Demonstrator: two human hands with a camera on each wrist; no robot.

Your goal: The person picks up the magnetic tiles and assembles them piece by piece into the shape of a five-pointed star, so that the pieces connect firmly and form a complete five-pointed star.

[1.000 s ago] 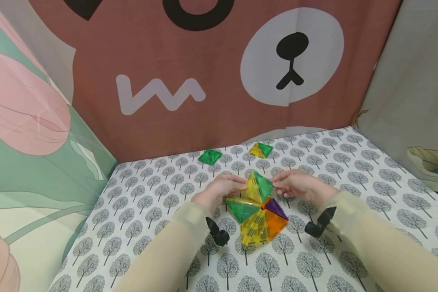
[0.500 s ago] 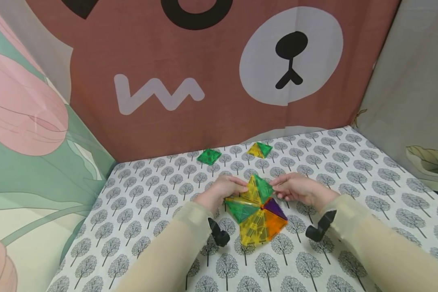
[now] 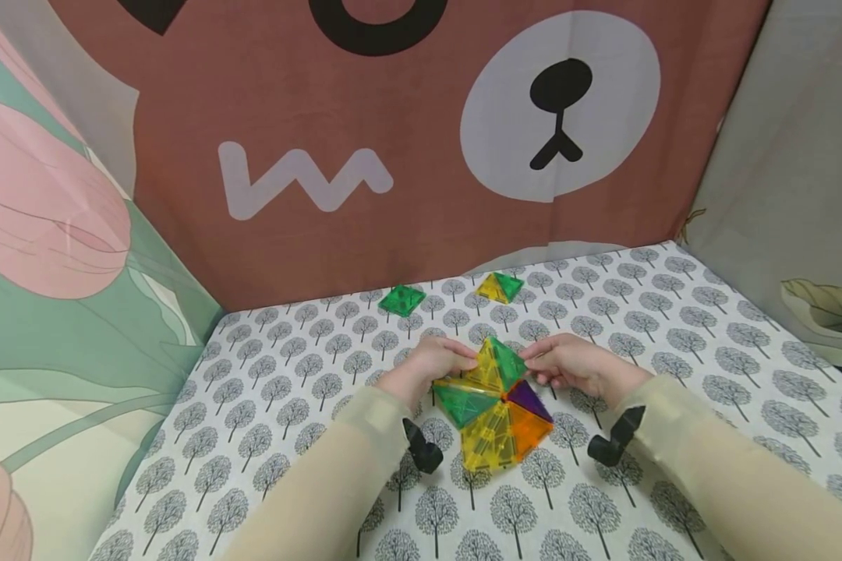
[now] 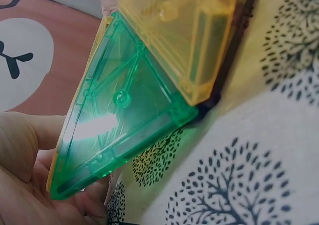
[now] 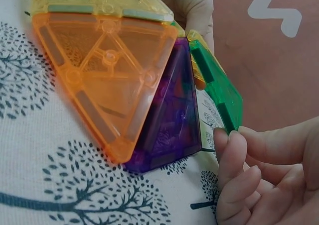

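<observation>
A cluster of joined translucent triangular magnetic tiles (image 3: 489,441), in yellow, green, orange and purple, stands on the cloth between both hands. My left hand (image 3: 431,365) grips its far left part, fingers by a yellow tile; in the left wrist view that hand lies behind a green tile (image 4: 112,105). On the far right side, my right hand (image 3: 574,365) pinches the corner of another green tile (image 5: 222,90) between thumb and fingers. This tile stands tilted beside the purple tile (image 5: 174,115), which adjoins the orange tile (image 5: 109,70).
Farther back on the tree-print cloth (image 3: 309,483) sit a green tile pyramid (image 3: 402,300) and a yellow-and-green one (image 3: 500,287). Behind them hangs a brown bear-print curtain (image 3: 309,257). Printed fabric also borders the left and right sides.
The far yellow and green tiles have lowered slightly toward me, and both hands have shifted slightly with them. The grips look the same, and the two back pyramids stay put.
</observation>
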